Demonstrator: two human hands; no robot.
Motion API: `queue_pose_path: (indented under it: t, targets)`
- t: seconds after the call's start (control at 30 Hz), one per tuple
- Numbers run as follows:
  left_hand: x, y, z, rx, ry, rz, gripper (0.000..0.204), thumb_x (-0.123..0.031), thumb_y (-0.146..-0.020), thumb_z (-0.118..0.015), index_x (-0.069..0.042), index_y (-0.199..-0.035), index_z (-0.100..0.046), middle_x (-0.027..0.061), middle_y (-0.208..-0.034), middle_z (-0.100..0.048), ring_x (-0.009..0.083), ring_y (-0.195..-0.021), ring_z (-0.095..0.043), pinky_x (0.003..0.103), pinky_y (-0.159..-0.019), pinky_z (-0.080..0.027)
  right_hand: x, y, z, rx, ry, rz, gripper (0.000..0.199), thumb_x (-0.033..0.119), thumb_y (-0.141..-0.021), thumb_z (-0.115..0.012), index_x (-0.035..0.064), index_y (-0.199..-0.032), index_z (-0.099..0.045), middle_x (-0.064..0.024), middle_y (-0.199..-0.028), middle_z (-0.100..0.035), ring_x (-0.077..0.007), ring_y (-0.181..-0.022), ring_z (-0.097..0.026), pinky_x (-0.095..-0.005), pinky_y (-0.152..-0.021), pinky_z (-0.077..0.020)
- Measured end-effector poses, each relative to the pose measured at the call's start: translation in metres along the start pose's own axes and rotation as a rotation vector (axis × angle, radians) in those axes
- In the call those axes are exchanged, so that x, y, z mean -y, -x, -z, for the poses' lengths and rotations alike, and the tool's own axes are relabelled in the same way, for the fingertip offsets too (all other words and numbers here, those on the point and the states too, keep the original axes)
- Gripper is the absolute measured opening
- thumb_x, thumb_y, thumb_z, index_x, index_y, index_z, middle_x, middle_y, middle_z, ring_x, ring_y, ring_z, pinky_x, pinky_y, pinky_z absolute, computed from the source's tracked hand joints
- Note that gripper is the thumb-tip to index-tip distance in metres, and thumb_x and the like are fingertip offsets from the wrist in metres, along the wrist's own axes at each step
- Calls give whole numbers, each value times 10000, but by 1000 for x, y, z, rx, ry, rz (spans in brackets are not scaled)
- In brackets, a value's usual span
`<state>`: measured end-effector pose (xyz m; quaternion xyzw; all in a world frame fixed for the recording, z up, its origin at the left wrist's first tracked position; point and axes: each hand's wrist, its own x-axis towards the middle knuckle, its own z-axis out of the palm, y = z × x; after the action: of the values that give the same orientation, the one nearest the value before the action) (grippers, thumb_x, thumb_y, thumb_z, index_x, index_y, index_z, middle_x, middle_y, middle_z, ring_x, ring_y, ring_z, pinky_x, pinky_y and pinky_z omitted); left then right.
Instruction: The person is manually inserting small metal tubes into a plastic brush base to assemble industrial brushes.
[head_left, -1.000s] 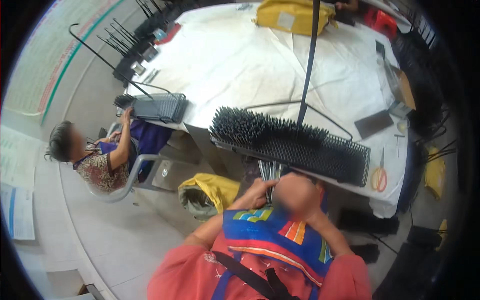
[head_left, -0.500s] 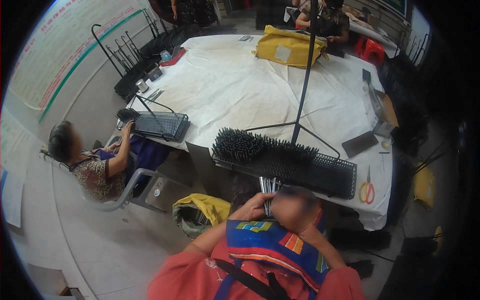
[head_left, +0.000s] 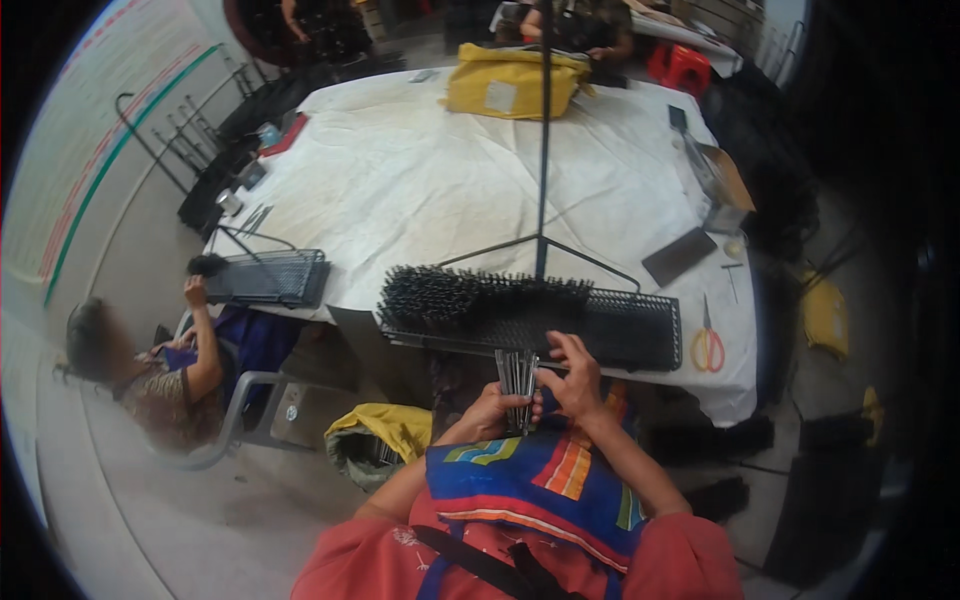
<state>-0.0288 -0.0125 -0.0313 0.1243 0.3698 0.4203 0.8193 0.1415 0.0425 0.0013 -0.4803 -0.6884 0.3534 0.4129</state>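
A bundle of thin silvery metal strips [head_left: 516, 375] stands upright in front of me, with my left hand [head_left: 490, 412] closed around its lower part. To its right is my right hand [head_left: 574, 382], its fingers spread and apart, the thumb side close to the strips; whether it touches them I cannot tell. Just beyond both hands, at the table edge, lies a long perforated black plate [head_left: 635, 325]. Its left and middle part is densely filled with black bristle tufts [head_left: 470, 295]. A black frame with a long rod [head_left: 543, 170] rises behind the plate.
The white-covered table [head_left: 400, 180] carries orange-handled scissors [head_left: 708, 350], a dark flat plate [head_left: 680, 256] and a yellow bag [head_left: 510, 85]. A yellow sack [head_left: 400, 425] stands on the floor left of me. A seated co-worker [head_left: 170, 380] handles another perforated plate [head_left: 270, 278].
The right hand's fingers are now raised and spread beside the strips, where earlier a blurred patch covered that area. The view has shifted, so the table sits farther left.
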Motion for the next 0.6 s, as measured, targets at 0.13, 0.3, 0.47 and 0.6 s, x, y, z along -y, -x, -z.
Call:
queue_pose_path:
  t: [0.13,0.3,0.47,0.6]
  targets:
    - [-7,-1,-4,185,-30,106,199,51,-864,-570,25,-1060,-595,140,-914,-662,234,-807,-668,369,-749,-577,-9,-4,-9,191,-296,-124,575,164,-729,-721,28,-1263,-559,-133,-1156,-629,-204,-964,-625,-328,-793,-499]
    - [-6,4,-4,139,-102,164,198,54,-874,-563,54,-1069,-597,142,-895,-659,235,-783,-664,355,-740,-570,-17,-5,-12,289,-550,-253,400,128,-800,-681,-35,-1160,-619,-107,-969,-669,-125,-887,-620,-258,-774,-500]
    - [-5,6,-11,10,-100,43,149,36,-863,-598,38,-1010,-623,140,-846,-670,243,-730,-675,351,-692,-578,-38,-3,-19,136,-611,-353,265,119,-809,-692,-24,-1030,-662,-43,-823,-666,-90,-709,-609,-221,-635,-492]
    - [-3,-4,-11,15,-188,84,204,34,-867,-575,38,-1069,-606,144,-866,-670,224,-750,-670,332,-690,-561,-37,11,-8,153,-564,-443,113,102,-820,-678,1,-867,-693,12,-647,-611,-34,-529,-512,-207,-466,-392]
